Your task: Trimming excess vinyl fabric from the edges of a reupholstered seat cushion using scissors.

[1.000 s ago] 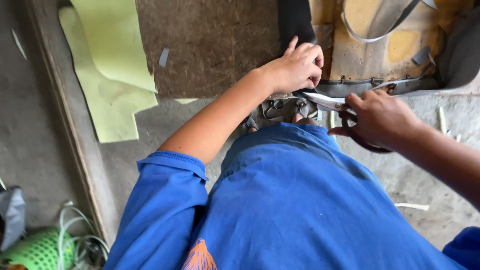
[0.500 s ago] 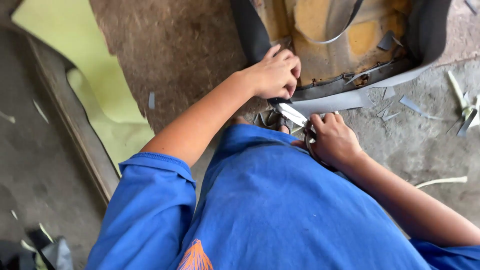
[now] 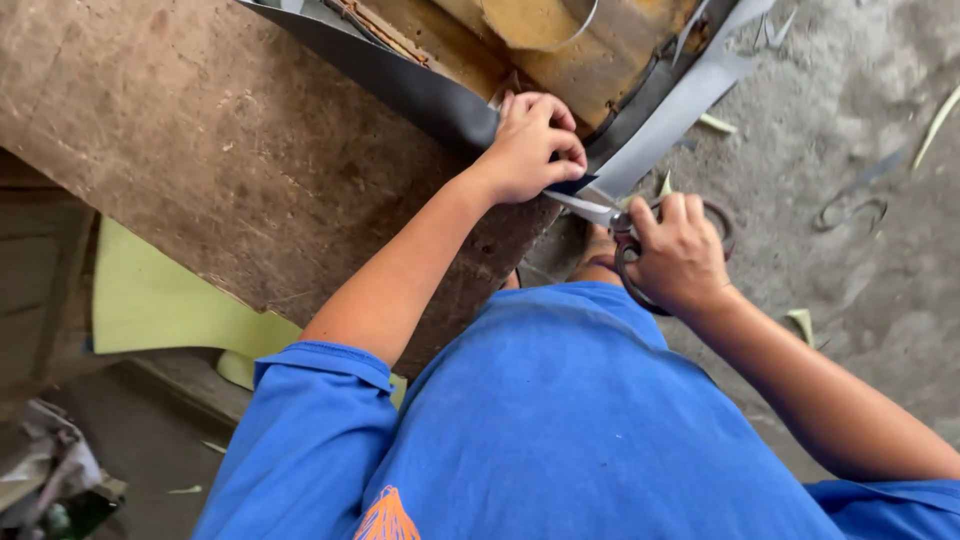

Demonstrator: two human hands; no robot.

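Nearest the camera, a blue shirt (image 3: pixel 560 430) fills the lower frame; both bare forearms reach forward from it.

Right hand (image 3: pixel 680 255): closed through the loops of a pair of scissors (image 3: pixel 625 225), fingers wrapped tight on the dark handles. The blades point left toward the other hand and look nearly closed on the material, though the tips are partly hidden.

Left hand (image 3: pixel 530 145): just beyond and to the left, fingers curled down, pinching and pressing the edge of a dark grey sheet (image 3: pixel 420 95) right where the blades meet it. The two hands sit close together, almost touching at the cut.

Step in hand, by the look of it: trimming the grey sheet along the edge of the yellowish foam form (image 3: pixel 560 40) it covers. A cut grey strip (image 3: pixel 680 100) runs up and right from the blades. The next snip would call for the left hand to keep the sheet taut and clear of the blades.

Left of the arms, a worn brown board (image 3: pixel 220 150); below it a pale green sheet (image 3: pixel 160 300). Farther right, grey floor (image 3: pixel 860 130) with scattered offcuts.
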